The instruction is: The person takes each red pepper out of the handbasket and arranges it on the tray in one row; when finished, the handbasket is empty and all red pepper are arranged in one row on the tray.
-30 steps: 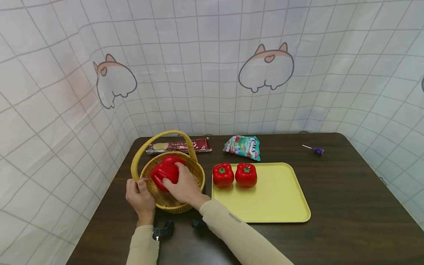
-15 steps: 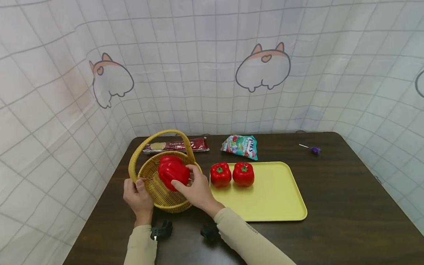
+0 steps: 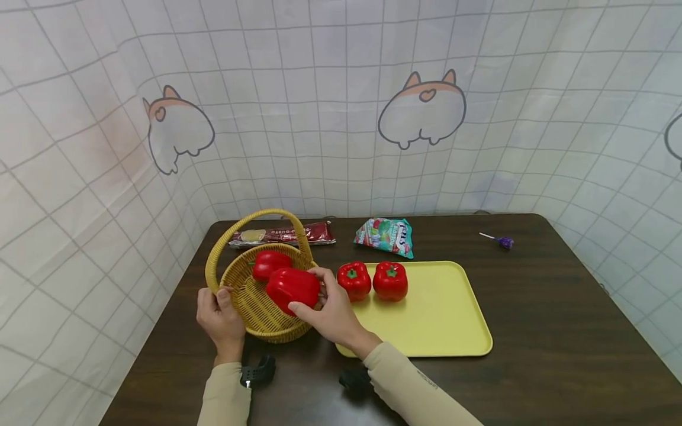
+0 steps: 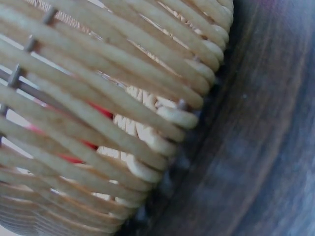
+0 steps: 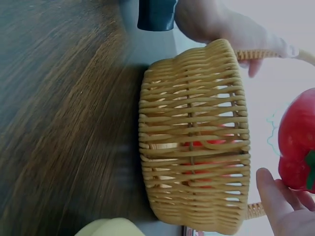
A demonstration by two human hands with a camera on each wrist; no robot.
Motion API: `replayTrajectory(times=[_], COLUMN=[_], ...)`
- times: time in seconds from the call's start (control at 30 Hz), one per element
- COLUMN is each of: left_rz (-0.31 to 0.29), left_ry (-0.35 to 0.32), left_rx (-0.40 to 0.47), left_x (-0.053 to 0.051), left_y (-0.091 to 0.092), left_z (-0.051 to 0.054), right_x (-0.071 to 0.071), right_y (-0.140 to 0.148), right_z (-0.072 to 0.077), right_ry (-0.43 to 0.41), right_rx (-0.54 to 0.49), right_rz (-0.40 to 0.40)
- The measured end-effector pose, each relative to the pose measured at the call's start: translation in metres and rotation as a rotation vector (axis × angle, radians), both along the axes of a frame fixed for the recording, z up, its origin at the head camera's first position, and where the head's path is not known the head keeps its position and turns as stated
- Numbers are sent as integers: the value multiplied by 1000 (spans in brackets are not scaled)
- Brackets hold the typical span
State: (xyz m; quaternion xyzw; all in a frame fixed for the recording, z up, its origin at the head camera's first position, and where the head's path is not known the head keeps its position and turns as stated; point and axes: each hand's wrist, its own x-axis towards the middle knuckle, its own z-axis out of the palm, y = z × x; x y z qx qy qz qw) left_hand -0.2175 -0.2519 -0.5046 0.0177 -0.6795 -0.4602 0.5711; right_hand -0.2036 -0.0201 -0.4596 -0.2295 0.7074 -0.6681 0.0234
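My right hand [image 3: 337,312] grips a red bell pepper [image 3: 292,290] above the right side of a yellow wicker basket [image 3: 269,328]. In the right wrist view that pepper [image 5: 298,140] hangs clear of the basket rim, its green stem facing the hand. My left hand [image 3: 221,319] holds the basket at the base of its handle [image 3: 213,260]. Inside the basket lies another red pepper [image 3: 270,264]. Two more peppers, a left one [image 3: 354,284] and a right one [image 3: 391,284], stand on a yellow tray [image 3: 442,319]. Basket weave [image 4: 93,98] fills much of the left wrist view.
Behind the basket lies a long dark-red packet [image 3: 314,233]. A teal candy bag [image 3: 385,235] sits behind the tray. Farther right is a purple lollipop [image 3: 504,242]. All rest on a dark wooden table [image 3: 554,319], with a white grid-patterned curtain [image 3: 341,118] around it.
My right hand has lifted the pepper and carried it rightward from the middle of the basket toward its right rim, uncovering the other pepper. My left hand stays on the handle.
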Motion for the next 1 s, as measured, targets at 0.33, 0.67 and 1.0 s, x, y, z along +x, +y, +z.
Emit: replayTrajectory(times=[0.33,0.67,1.0], left_rz=[-13,-6,6], left_ry=[11,3,21], left_rx=[3,8,17], left_x=[0,0,1], left_y=[0,1,5], left_z=[-1,1,3], right_x=[12,17,12], right_y=[25,59,106], right_z=[6,7,5], right_ry=[-37,12,90], right_rx=[-73,-131,-256], right_rz=[-9,-69,-197])
